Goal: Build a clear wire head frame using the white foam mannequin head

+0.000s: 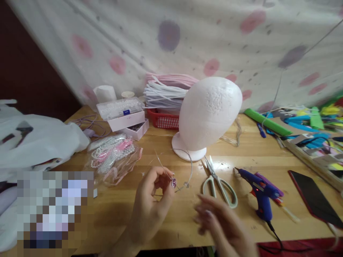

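Observation:
My left hand (154, 201) is closed in a pinch on a thin wire (191, 167), which curves in a loop to the right and has a small clear piece (186, 184) on it. A shiny purple spot shows at the thumb tip; I cannot tell if it is a nail or a bead. My right hand (222, 223) hovers to the right, apart from the wire, its fingers bent and smeared by motion. Closest to it lie scissors (223, 191) with pale green handles, blades slightly apart. Behind the wire stands a white foam head (209, 114) on a round base.
At right are a blue glue gun (264, 200) with its cord and a phone (316, 198). Bagged pearl strings (112, 153), pink boxes (128, 121) and a red basket (164, 119) under fuzzy stems (166, 92) stand at back left. A white plastic bag (40, 135) lies far left.

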### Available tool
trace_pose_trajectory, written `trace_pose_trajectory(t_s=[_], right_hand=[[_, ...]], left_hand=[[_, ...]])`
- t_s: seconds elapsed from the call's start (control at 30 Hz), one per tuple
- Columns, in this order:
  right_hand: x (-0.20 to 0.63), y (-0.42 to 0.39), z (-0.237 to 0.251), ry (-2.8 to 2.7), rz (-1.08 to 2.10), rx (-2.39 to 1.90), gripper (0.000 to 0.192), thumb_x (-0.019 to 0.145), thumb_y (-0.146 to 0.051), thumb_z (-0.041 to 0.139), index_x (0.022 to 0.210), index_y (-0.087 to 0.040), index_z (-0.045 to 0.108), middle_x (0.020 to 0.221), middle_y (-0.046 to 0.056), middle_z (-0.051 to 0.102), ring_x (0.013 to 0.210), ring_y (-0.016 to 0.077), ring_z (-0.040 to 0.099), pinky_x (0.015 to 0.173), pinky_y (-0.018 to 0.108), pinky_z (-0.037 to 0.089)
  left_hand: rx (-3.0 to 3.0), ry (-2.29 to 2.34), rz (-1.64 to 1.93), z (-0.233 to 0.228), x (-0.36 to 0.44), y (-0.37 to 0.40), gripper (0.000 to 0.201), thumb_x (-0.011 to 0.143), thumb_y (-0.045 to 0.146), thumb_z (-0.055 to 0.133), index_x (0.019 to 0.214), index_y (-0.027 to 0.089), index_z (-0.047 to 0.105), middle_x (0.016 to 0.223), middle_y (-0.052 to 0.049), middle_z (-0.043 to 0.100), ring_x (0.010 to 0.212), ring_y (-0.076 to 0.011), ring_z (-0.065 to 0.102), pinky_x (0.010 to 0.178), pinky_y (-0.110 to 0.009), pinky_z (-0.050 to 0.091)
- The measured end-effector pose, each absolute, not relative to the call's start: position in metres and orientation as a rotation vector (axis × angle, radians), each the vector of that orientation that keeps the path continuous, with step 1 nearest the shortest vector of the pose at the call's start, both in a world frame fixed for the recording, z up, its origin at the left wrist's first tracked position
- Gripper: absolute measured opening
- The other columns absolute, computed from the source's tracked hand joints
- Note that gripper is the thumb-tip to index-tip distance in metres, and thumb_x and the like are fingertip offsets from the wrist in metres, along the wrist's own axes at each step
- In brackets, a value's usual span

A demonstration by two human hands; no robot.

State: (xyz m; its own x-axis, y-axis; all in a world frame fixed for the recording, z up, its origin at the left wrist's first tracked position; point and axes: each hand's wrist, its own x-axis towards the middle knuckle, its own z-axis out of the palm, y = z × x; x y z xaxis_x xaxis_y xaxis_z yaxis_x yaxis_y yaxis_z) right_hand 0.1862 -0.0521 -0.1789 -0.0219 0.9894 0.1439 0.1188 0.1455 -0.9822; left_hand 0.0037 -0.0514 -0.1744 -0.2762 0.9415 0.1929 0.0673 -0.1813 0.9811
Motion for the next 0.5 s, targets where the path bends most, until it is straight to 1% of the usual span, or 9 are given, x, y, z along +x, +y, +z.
trace_pose_trajectory(t_s=[0.07,0.13,0.2,0.27,0.37,0.5], right_hand=[[0.153,-0.055,-0.187,-1.367,1.134,-1.155,0.026,0.081,-0.048,0.072,0.098,-0.029,0.077,0.074,0.005,0.071,0.062,0.0206,0.067,0.046,0.028,0.055],[0.131,-0.052,-0.193,-1.254,1.320,-1.083,0.024,0.083,-0.046,0.071,0.094,-0.025,0.076,0.077,0.005,0.072,0.062,0.0164,0.066,0.052,0.025,0.056],[0.123,-0.048,-0.196,-1.129,1.447,-1.016,0.019,0.082,-0.041,0.075,0.085,-0.023,0.074,0.074,0.002,0.070,0.061,0.0117,0.063,0.055,0.020,0.054],[0.126,-0.046,-0.199,-1.065,1.499,-0.970,0.018,0.081,-0.039,0.077,0.079,-0.022,0.074,0.068,0.000,0.067,0.059,0.0088,0.060,0.057,0.016,0.052],[0.137,-0.046,-0.207,-1.026,1.519,-0.947,0.017,0.083,-0.039,0.075,0.079,-0.023,0.074,0.067,-0.002,0.064,0.059,0.0074,0.058,0.058,0.015,0.051],[0.146,-0.048,-0.219,-0.993,1.517,-0.949,0.012,0.084,-0.036,0.075,0.081,-0.024,0.073,0.073,-0.002,0.066,0.064,0.0083,0.059,0.062,0.016,0.050]], left_hand=[[1.173,1.353,1.514,-0.169,0.006,-0.056,0.006,0.088,0.018,0.059,0.093,0.022,0.060,0.082,0.001,0.061,0.075,-0.0104,0.062,0.070,-0.019,0.054],[1.068,1.324,1.514,-0.165,0.009,-0.059,0.004,0.088,0.020,0.059,0.092,0.022,0.059,0.081,0.002,0.059,0.072,-0.0102,0.061,0.064,-0.019,0.053],[0.966,1.295,1.523,-0.161,0.012,-0.061,0.002,0.088,0.021,0.059,0.090,0.022,0.058,0.078,0.003,0.057,0.065,-0.0087,0.058,0.056,-0.018,0.050],[0.930,1.275,1.517,-0.159,0.015,-0.061,0.001,0.088,0.021,0.058,0.089,0.022,0.057,0.076,0.004,0.056,0.060,-0.0073,0.056,0.053,-0.017,0.049],[0.981,1.249,1.456,-0.161,0.018,-0.059,0.002,0.089,0.023,0.057,0.090,0.022,0.056,0.077,0.003,0.056,0.060,-0.0085,0.058,0.053,-0.019,0.052],[1.307,1.359,1.405,-0.168,0.016,-0.057,0.008,0.088,0.020,0.058,0.095,0.022,0.057,0.080,0.001,0.060,0.067,-0.0116,0.061,0.058,-0.023,0.054]])
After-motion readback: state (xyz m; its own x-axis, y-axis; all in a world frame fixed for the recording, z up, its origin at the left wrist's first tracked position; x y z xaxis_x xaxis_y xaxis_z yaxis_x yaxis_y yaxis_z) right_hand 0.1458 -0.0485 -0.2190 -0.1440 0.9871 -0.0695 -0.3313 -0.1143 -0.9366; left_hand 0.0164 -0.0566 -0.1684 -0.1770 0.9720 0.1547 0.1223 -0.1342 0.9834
